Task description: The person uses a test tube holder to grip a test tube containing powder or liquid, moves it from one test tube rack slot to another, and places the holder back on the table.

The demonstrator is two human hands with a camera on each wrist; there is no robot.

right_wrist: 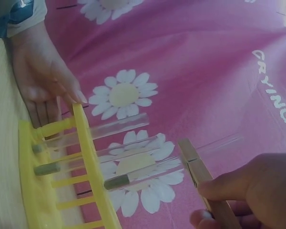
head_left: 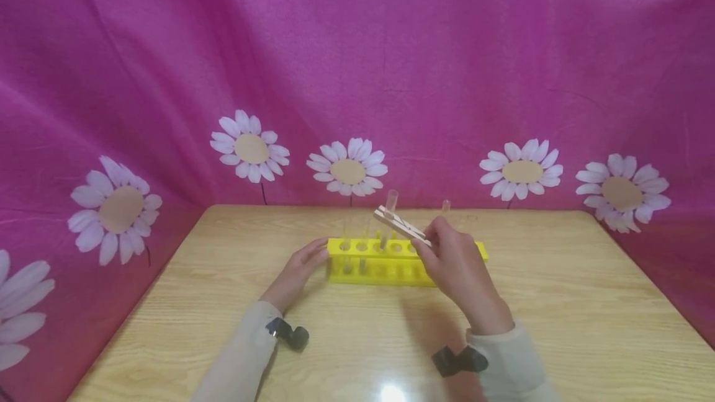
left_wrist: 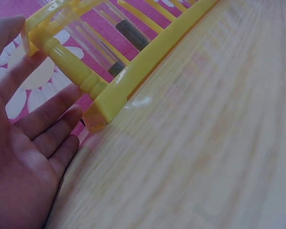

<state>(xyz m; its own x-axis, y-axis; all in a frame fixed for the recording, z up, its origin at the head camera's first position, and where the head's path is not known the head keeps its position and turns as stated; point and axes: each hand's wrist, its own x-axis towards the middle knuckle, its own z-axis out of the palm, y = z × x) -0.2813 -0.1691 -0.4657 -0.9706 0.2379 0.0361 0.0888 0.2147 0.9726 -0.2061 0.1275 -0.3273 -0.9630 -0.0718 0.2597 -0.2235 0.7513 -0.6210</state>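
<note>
Over yellow rack [head_left: 396, 256], right hand [head_left: 455, 259] pinches wooden clamp [right_wrist: 200, 174] on test tube [right_wrist: 150, 173]; left hand [head_left: 300, 264] grips rack end. Likely inserting or withdrawing, can't tell which; needs straight alignment.

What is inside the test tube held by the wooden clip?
Dark greenish material sits in the lower end of the test tube; the wooden clip hides one section's inside.

The left hand [head_left: 298, 275] touches the left end of the yellow rack [head_left: 380, 278] on the wooden desk [head_left: 357, 340], where two glass tubes [head_left: 363, 262] stand. The right hand [head_left: 460, 268] grips a wooden clamp [head_left: 410, 227] around another tube [head_left: 392, 200]. A pink curtain [head_left: 391, 67] with white flowers [head_left: 347, 171] hangs behind.
</note>
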